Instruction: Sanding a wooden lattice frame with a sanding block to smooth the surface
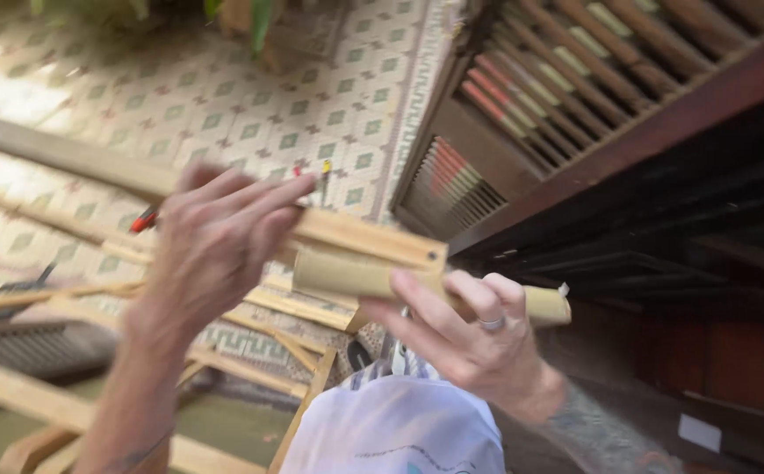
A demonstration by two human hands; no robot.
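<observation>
The right hand (474, 338) grips a bamboo tube (356, 274); the left hand (215, 241) clasps a wooden slat (373, 239). The step looks like fitting them together, which calls for careful alignment.

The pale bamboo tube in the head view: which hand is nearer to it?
Right. The right hand is wrapped around the bamboo tube, fingers over it. The left hand is just left of the tube's end, resting on the wooden slat above it.

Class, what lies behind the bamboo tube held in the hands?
Behind the bamboo tube a wooden slat and patterned floor tiles show; the left hand covers the slat's middle.
</observation>
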